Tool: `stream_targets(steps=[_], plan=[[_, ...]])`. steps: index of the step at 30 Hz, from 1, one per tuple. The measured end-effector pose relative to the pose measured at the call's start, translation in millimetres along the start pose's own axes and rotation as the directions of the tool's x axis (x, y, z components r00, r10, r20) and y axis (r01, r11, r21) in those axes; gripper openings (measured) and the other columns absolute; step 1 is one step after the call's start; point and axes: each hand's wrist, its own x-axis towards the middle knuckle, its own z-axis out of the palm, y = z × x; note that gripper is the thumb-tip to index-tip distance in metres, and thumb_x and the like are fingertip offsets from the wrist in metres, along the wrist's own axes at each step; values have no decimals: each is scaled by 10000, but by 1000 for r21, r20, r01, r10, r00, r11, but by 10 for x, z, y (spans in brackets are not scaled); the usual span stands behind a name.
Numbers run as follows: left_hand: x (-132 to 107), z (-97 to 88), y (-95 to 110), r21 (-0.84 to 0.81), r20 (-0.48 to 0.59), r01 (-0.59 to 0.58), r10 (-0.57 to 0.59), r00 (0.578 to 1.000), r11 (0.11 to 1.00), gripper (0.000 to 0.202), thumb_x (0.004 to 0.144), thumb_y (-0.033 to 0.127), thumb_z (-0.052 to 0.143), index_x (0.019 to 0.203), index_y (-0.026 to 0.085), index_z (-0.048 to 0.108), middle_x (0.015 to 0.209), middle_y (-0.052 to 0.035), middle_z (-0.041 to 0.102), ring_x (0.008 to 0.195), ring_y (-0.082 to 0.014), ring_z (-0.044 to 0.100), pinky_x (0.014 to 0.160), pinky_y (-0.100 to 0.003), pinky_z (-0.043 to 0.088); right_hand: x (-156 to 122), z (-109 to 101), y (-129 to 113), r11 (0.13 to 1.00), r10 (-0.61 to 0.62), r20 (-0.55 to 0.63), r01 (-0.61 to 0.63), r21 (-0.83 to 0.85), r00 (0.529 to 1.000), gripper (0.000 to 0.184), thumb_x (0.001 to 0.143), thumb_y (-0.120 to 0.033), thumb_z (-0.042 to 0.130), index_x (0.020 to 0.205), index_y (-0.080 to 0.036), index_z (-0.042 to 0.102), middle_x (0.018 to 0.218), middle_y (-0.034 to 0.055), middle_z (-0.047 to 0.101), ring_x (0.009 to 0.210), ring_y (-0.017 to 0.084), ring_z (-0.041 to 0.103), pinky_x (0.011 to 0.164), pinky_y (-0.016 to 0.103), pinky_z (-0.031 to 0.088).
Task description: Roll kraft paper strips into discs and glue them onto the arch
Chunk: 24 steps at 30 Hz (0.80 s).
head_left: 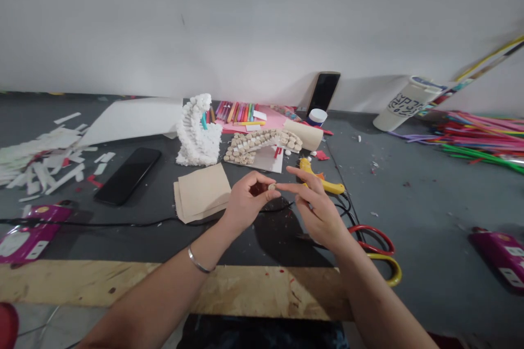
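Between the thumb and index finger of my left hand [246, 199] is a small beige rolled paper coil [272, 187]. My right hand [320, 208] has its fingers apart, and its index fingertip touches the coil. Beyond the hands stands an arch-shaped model [262, 142] covered in similar beige rolls. Beside my left hand lies a stack of beige cloth-like squares [204, 191]. A yellow glue gun [327, 184] rests just past my right hand. Scissors with red and yellow handles [379, 240] are partly hidden by my right forearm.
A white bumpy model [198, 133], colored pens [241, 113] and a beige roll [305, 135] stand at the back. On the left are a black phone [129, 175] and white paper strips [43, 169]. Right are a tilted white cup [403, 104] and pipe cleaners [483, 136]. A black cord [135, 224] crosses the table.
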Motion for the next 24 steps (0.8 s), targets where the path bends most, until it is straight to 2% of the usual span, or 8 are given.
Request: stream_targets(steps=[8,15,19,21,24], plan=[[-4,-25,15,109,14,-66,65,998,992,205,682,304,814,856,220,744,738,-10,616,693,-150,524,655,-243,372,-3,18,20,999,30,2,-30,-11,1000,447,870,-71,377,1166,-262,653,1414,88,475,1302,251,449,1065,526,387],[17,-46,95,137,60,-64,56,997,989,194,700,292,797,883,238,763,789,-31,633,733,-172,524,661,-247,366,0,32,49,999,45,-11,-46,-15,999,439,871,-85,387,1163,-276,654,1415,77,479,1304,254,451,1070,534,383],[46,-63,51,165,56,-85,77,995,983,168,714,305,785,866,235,768,818,-39,642,740,-166,529,668,-247,381,-1,42,59,999,42,-13,-42,-25,999,431,875,-91,391,1161,-277,654,1413,77,483,1303,256,454,1067,536,386],[66,-67,7,134,34,-48,44,998,990,182,704,322,793,850,217,765,821,-39,651,753,-160,541,686,-247,399,0,43,49,999,49,-10,-49,-18,999,424,887,-98,387,1178,-271,642,1417,81,476,1310,251,447,1072,528,383],[98,-64,-36,-52,18,101,-100,995,994,241,684,349,804,851,185,745,804,-28,662,748,-134,554,704,-235,428,6,35,34,997,80,-55,-80,-3,995,398,909,-124,391,1210,-261,612,1406,89,484,1323,244,439,1091,526,358]])
